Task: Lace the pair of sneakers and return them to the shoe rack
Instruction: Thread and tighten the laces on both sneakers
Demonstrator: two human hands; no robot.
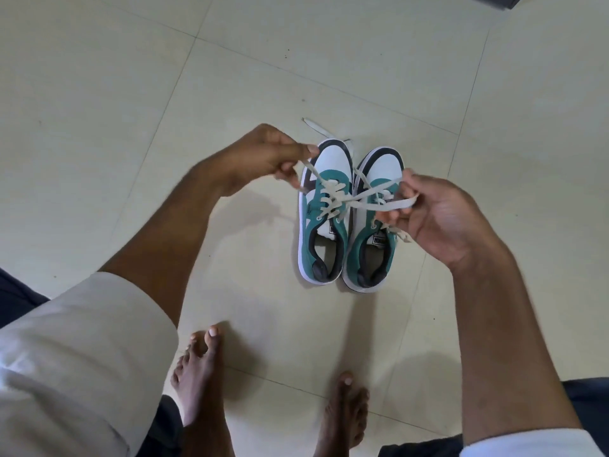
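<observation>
Here my left hand (263, 156) and right hand (438, 216) each pinch one lace end (365, 192) above two teal-and-white sneakers (324, 212); open tiled floor (131, 94) surrounds them.

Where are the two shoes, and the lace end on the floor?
left shoe (331, 156), head view, white toe.
right shoe (384, 168), head view, white toe.
loose lace end (313, 124), head view, strip on floor.
</observation>
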